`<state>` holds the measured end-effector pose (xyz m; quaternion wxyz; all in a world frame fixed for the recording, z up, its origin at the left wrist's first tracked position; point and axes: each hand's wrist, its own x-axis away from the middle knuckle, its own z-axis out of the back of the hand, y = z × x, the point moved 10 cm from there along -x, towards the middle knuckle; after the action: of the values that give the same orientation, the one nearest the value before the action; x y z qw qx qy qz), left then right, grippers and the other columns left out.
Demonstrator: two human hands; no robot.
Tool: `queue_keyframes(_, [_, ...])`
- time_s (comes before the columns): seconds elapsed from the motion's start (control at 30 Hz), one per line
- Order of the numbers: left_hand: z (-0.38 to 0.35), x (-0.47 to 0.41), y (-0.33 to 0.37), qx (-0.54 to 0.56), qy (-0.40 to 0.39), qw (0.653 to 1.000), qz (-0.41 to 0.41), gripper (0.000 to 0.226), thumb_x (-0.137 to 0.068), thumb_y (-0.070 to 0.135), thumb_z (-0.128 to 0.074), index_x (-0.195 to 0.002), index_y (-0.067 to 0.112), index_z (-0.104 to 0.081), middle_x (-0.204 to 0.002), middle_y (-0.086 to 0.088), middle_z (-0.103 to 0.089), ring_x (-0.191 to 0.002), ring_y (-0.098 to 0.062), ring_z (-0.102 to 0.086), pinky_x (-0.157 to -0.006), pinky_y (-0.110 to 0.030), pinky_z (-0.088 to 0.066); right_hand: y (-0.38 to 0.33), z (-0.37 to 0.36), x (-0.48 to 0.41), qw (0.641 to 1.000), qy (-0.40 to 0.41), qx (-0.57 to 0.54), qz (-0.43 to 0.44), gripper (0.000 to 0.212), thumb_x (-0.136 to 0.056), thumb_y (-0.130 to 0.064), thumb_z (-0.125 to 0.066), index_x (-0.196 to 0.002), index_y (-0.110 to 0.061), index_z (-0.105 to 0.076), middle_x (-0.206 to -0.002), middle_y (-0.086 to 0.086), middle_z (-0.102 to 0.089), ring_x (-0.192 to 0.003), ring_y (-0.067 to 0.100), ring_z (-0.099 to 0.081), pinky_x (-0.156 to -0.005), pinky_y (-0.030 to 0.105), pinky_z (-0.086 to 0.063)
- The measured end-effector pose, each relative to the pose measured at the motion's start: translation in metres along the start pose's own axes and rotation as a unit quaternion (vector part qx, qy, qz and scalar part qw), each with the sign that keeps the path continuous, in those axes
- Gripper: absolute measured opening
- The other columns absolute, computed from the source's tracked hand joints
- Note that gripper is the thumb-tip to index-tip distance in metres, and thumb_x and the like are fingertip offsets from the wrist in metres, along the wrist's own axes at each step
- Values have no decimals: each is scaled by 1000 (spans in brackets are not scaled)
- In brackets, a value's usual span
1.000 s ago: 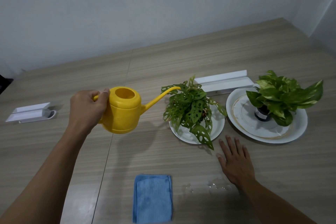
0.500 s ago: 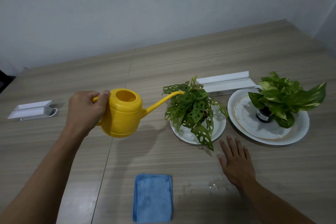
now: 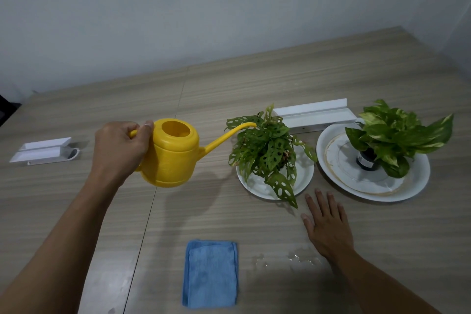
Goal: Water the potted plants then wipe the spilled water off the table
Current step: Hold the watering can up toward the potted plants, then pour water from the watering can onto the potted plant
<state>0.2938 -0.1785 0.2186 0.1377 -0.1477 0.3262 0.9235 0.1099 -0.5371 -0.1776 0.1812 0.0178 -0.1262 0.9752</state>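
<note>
My left hand (image 3: 118, 146) grips the handle of a yellow watering can (image 3: 173, 158) held above the table. Its spout tip reaches over the holey-leafed plant (image 3: 267, 150), which stands on a small white plate (image 3: 303, 176). A second plant with variegated leaves (image 3: 397, 132) sits in a dark pot on a larger white plate (image 3: 331, 150) to the right. My right hand (image 3: 327, 224) rests flat on the table, fingers straight, just in front of the small plate. Spilled water drops (image 3: 288, 259) lie left of my right wrist. A folded blue cloth (image 3: 210, 273) lies near the front edge.
A white L-shaped bracket (image 3: 313, 115) lies behind the two plants. Another white bracket (image 3: 43, 151) lies at the far left. The wooden table (image 3: 254, 84) runs back to a plain wall.
The watering can's spout has edged slightly right, further over the holey-leafed plant. My right hand has stayed flat on the table.
</note>
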Motion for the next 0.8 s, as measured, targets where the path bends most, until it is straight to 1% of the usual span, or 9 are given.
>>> queue_keyframes(0.13, [4,6,5,-26,11,1000,-6,62,-91,45,-50,-58,-8,-53,-53,-26,-51,-48,-29,-42,-53,-45,-47,-1,1,0,1000,-6,2,2,63,-96,-55,-20,-152,-27,-27,-161,6,-22,-147,32,-21,-114,53,-26])
queue_keyframes(0.2, [5,10,5,-30,18,999,-2,63,-90,45,-49,-57,-8,-51,-50,-23,-46,-47,-29,-39,-52,-43,-44,-1,0,0,1000,-14,0,0,63,-97,-56,-20,-152,-27,-27,-161,6,-23,-147,32,-22,-114,53,-27])
queue_keyframes(0.27, [4,17,0,-19,24,999,16,62,-90,44,-50,-56,-8,-49,-48,-15,-42,-47,-27,-38,-52,-42,-42,-1,0,0,1000,-17,-2,4,63,-97,-57,-15,-153,-29,-21,-162,5,-18,-148,31,-17,-115,52,-23])
queue_keyframes(0.37, [-3,31,-19,30,35,996,71,61,-92,41,-53,-58,-10,-47,-49,-12,-42,-49,-27,-42,-54,-51,-47,0,2,0,999,-30,7,22,66,-96,-60,-5,-154,-29,-14,-163,2,-7,-150,26,-6,-118,47,-10])
queue_keyframes(0.43, [-10,42,-30,62,38,992,105,63,-92,39,-55,-61,-15,-47,-50,-14,-42,-50,-28,-43,-53,-54,-47,0,9,2,999,-35,13,36,67,-98,-57,-12,-152,-22,-29,-162,5,-19,-148,26,-15,-116,44,-10])
queue_keyframes(0.5, [-18,54,-35,105,43,985,132,59,-94,33,-57,-66,-18,-49,-46,-11,-42,-49,-27,-43,-50,-48,-43,2,20,6,997,-33,17,61,63,-99,-53,-20,-146,-16,-43,-157,9,-32,-145,26,-26,-113,41,-13])
queue_keyframes(0.53, [-22,60,-34,128,46,981,138,55,-96,28,-58,-67,-19,-51,-44,-5,-43,-49,-25,-43,-50,-44,-41,3,25,9,997,-26,16,77,61,-99,-51,-23,-143,-15,-47,-156,9,-35,-144,26,-29,-113,40,-14])
queue_keyframes(0.63, [-33,71,-25,168,46,974,142,48,-100,18,-57,-69,-19,-55,-52,-11,-45,-51,-25,-43,-53,-35,-40,9,43,20,994,4,0,105,52,-100,-44,-32,-136,-15,-55,-153,8,-41,-141,25,-35,-113,40,-19])
queue_keyframes(0.8, [-62,69,2,220,28,967,126,51,-98,24,-59,-71,-18,-54,-58,-13,-44,-51,-25,-41,-55,-35,-40,36,74,49,988,79,-13,130,31,-97,-32,-43,-111,-16,-66,-126,5,-64,-122,26,-53,-104,41,-34])
